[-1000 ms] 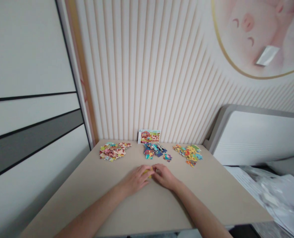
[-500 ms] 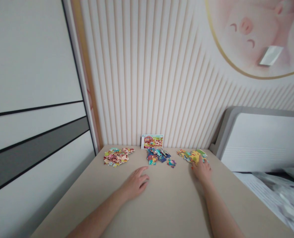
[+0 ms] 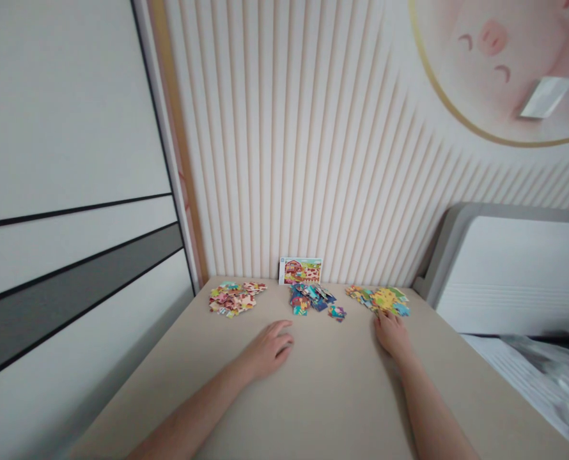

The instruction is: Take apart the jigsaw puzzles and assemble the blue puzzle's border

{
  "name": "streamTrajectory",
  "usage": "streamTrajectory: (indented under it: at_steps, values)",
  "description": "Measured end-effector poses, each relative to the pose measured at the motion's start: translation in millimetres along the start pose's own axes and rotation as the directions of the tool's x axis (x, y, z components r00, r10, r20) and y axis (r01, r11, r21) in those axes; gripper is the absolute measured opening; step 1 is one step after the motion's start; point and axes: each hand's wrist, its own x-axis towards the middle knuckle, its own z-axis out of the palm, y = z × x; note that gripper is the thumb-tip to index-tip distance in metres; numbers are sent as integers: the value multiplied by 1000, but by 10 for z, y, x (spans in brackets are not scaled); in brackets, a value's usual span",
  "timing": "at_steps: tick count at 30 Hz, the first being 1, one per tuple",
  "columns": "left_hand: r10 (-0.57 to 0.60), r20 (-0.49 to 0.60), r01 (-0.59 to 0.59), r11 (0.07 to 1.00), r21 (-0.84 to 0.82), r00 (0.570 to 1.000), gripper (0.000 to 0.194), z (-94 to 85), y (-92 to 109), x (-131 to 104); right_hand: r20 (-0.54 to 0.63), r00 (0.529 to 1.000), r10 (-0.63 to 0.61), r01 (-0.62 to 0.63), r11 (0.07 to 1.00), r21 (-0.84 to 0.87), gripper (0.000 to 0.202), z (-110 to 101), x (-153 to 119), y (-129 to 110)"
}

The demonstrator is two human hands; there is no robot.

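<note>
Three piles of puzzle pieces lie along the back of the table: a pink and red pile [image 3: 234, 300] at left, a dark blue pile [image 3: 311, 298] in the middle and a yellow pile [image 3: 383, 299] at right. A single piece [image 3: 337, 313] sits apart beside the middle pile. My left hand [image 3: 271, 348] rests on the table in front of the middle pile, fingers apart and holding nothing. At the near edge of the yellow pile is my right hand [image 3: 392, 333], its fingertips drawn together; whether they grip a piece is unclear.
A picture card [image 3: 301, 271] with a farm scene leans upright against the ribbed wall behind the middle pile. The beige table [image 3: 332, 396] has a white cabinet to its left and a padded headboard [image 3: 514, 268] to its right.
My right hand has drawn back from on top of the yellow pile to its near edge, with the fingers closer together. The whole view has shifted slightly. My left hand keeps its pose.
</note>
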Motion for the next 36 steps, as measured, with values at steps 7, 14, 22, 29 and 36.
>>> streamTrajectory:
  at_steps: [7,14,22,29,36]
  values:
    - [18,14,-18,1000,2,1000,19,7,-31,-3,-73,997,-9,11,1000,25,44,-9,114,34]
    - [34,21,-34,999,-6,999,21,13,-45,6,-163,985,55,-58,998,-11,43,-104,-3,-77]
    - [49,38,-48,998,-30,998,22,1,-46,19,-105,990,98,-103,993,-51,40,-209,-238,-269]
    - [43,122,-34,997,-71,992,33,-97,-154,-58,-215,976,15,3,997,83,37,-133,-155,-168]
    - [88,235,-43,981,-188,968,43,-239,-308,-126,-63,960,-273,269,834,481,42,-136,-213,-341]
